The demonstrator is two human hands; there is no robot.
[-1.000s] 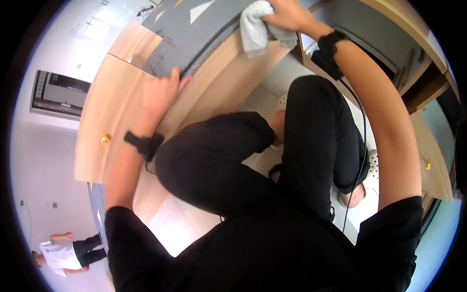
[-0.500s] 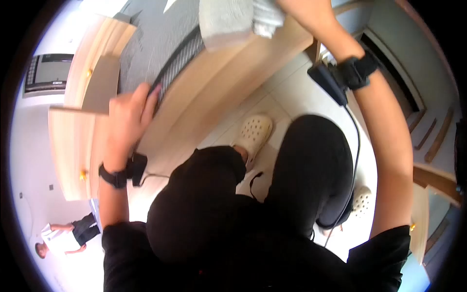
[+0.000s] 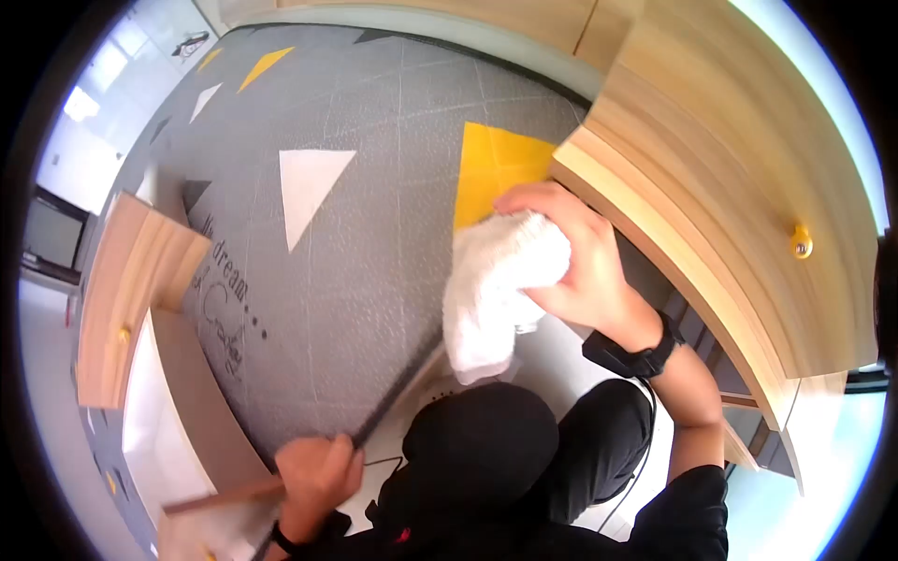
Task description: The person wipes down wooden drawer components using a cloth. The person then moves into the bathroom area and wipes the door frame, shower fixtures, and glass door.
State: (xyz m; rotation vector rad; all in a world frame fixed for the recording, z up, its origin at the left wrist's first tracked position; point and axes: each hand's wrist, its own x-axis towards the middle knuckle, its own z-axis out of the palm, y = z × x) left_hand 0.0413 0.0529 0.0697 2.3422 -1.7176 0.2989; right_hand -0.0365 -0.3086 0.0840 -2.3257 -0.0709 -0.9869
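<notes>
A white cloth is gripped by my right hand, whose fingers and thumb are closed round its right side. The cloth lies over the front edge of a grey mat patterned with white and yellow triangles. At the lower left, my left hand has its fingers curled at the dark front edge of the mat; what they hold, if anything, is hidden. Dark bands with small boxes sit on both wrists.
A wooden cabinet with a yellow knob stands at the right. Low at the left are a wooden panel and an open drawer. My bent knees are below the mat's front edge.
The view has swung up over the mat. Now the whole cloth shows, bunched in my right hand at the mat's edge. My left hand appears lower in the view. The person in white is out of view.
</notes>
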